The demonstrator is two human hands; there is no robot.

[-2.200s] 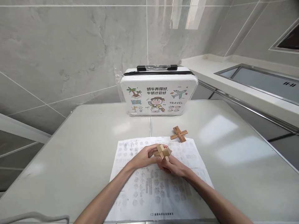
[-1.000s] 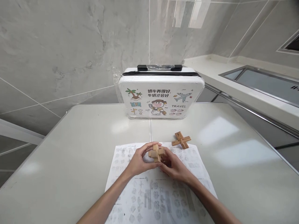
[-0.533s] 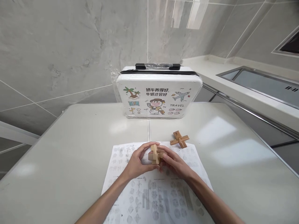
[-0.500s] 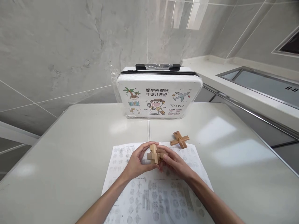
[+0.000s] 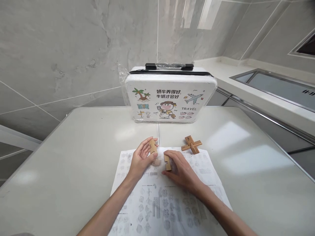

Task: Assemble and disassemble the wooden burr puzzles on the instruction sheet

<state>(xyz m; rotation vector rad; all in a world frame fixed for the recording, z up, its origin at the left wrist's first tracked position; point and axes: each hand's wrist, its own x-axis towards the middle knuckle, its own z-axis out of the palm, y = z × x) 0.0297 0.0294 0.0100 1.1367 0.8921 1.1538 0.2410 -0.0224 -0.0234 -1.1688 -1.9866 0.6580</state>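
Observation:
My left hand (image 5: 141,160) is closed on a wooden puzzle piece (image 5: 153,147) that stands up between its fingers and thumb, with a further bit of wood (image 5: 156,162) showing low by the thumb. My right hand (image 5: 179,170) pinches a second wooden puzzle piece (image 5: 167,162), held a few centimetres to the right of the first. Both hands hover over a printed instruction sheet (image 5: 169,203). A wooden cross-shaped puzzle part (image 5: 191,145) lies on the table beyond my right hand, at the sheet's far edge.
A white travel case (image 5: 170,95) with cartoon prints stands upright at the back of the grey table (image 5: 81,154). A counter with a steel sink (image 5: 275,86) runs along the right. Tiled walls close off the back and left.
The wooden puzzle that both hands held together has come apart: my left hand now holds one piece and my right hand another, and the hands have drawn slightly apart.

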